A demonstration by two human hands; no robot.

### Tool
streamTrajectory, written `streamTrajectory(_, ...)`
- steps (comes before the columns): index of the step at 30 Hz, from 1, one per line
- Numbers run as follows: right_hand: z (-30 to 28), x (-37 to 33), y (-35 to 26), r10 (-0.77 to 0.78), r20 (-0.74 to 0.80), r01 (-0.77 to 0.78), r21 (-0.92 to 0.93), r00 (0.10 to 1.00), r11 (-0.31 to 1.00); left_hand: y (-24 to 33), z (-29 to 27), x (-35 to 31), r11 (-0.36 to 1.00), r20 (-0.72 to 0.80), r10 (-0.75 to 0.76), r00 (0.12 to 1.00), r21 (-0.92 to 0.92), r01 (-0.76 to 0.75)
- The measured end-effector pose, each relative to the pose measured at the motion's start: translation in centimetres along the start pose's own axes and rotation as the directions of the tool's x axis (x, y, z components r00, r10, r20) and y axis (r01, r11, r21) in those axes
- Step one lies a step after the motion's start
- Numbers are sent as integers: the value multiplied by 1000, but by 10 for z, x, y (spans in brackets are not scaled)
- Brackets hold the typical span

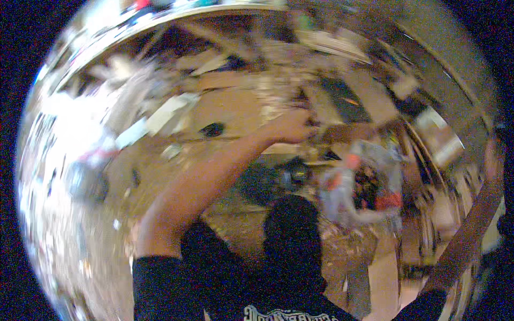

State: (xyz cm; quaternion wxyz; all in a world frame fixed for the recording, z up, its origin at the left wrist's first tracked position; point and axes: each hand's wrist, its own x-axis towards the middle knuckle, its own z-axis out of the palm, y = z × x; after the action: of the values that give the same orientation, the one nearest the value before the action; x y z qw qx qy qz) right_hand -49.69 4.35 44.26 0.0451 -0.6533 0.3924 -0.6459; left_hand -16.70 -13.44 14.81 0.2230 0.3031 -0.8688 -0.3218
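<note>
The whole picture is smeared by motion. My left arm reaches forward across the middle, and my left hand is closed, its fingers curled in. Something small and dark shows at its far side, but I cannot make out what it holds. Just below that hand lies a dark, bulky object of unclear kind. My right arm stretches out to the far right, where my right hand is blurred at the rim and its fingers cannot be read. Nearest to it is a white and brown box-like thing.
A pale plastic bag with dark and red things in it stands right of centre. Brown board, a small black object and scattered wood pieces cover the ground ahead. A rounded grey object is at the left.
</note>
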Motion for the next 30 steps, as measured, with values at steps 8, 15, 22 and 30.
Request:
streamTrajectory(8,303,-145,131,335,451,-337,-78,827,938,-10,-53,-241,721,-381,-344,858,-693,-18)
streamTrajectory(15,481,-295,229,532,829,-885,-107,172,453,-87,69,-357,186,-442,-853,279,-755,-628)
streamTrajectory(22,501,-360,219,396,917,137,-386,-53,912,-190,197,-338,283,-304,-953,-5,-880,-382)
streamTrajectory(30,571,-374,99,-447,825,-136,427,-345,894,-271,268,-239,457,-439,-887,141,-792,405)
